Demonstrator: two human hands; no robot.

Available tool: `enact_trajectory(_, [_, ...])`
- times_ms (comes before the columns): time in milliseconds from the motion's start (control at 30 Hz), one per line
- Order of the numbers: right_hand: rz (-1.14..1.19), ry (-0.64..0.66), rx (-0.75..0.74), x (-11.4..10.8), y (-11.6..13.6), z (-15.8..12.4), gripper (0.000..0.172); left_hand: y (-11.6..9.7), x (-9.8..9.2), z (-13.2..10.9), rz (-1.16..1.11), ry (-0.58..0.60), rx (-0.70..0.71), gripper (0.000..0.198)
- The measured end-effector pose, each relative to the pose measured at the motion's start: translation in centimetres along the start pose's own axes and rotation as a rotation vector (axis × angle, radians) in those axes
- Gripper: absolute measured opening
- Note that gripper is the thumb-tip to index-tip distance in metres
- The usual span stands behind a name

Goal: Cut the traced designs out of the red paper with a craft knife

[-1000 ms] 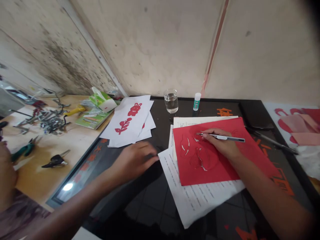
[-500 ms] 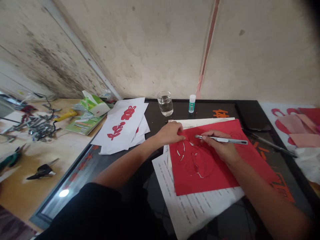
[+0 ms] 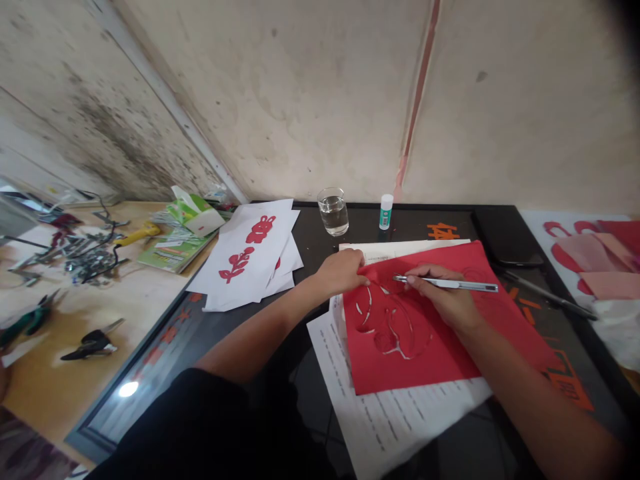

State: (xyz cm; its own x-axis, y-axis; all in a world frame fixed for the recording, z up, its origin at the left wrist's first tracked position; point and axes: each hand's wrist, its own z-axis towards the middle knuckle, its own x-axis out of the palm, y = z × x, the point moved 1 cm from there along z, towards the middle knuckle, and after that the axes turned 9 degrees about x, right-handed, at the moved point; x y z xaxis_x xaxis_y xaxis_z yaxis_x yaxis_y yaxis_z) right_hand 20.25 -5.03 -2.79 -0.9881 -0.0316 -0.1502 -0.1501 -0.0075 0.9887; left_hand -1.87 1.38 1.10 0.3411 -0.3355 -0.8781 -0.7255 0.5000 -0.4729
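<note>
Right now, the right hand (image 3: 445, 300) pinches a thin silver craft knife (image 3: 450, 285) above a cut red paper sheet (image 3: 415, 367), while the left hand (image 3: 343, 272) clenches that sheet's top edge.

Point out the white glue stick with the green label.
In the head view, the white glue stick stands upright near the far edge of the glossy black tabletop, just right of the clear glass of water.

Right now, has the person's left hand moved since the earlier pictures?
Yes. The left hand has moved up toward the water glass and onto the edge of the red paper.
</note>
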Motion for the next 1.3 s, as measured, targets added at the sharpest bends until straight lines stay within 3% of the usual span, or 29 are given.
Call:
enact_trajectory(133, [0.005, 0.001, 0.005, 0.0, 0.1, -0.1, 0.017, 0.0, -0.6, 0.0, -0.204, 0.003, 0.042, 0.019])
enact_trajectory(300, [0.085, -0.058, -0.008, -0.2, -0.1, 0.1, 0.015, -0.1, -0.4, 0.0, -0.653, 0.070, 0.044, 0.010])
enact_trajectory(467, [0.213, -0.121, 0.042, -0.5, -0.5, 0.5, 0.014, 0.1, 0.6, -0.4, -1.045, 0.217, -0.001, 0.032])
enact_trajectory(667, [0.234, -0.120, 0.054, -0.5, -0.4, 0.5, 0.016, 0.4, 1.2, -0.4, -1.259, 0.272, -0.018, 0.047])
enact_trajectory(967, [0.302, -0.128, 0.036, -0.6, -0.4, 0.4, 0.013, 0.2, 2.1, 0.1, -1.175, 0.185, -0.030, 0.045])
enact_trajectory(1167, [0.415, -0.207, -0.003, -0.6, -0.3, 0.6, 0.011, -0.9, 2.0, 0.4, -0.815, -0.006, 0.013, 0.036])
enact_trajectory(1300, [0.445, -0.242, -0.021, -0.7, -0.2, 0.7, 0.014, -1.9, 1.5, 0.6, -0.551, -0.135, 0.058, 0.052])
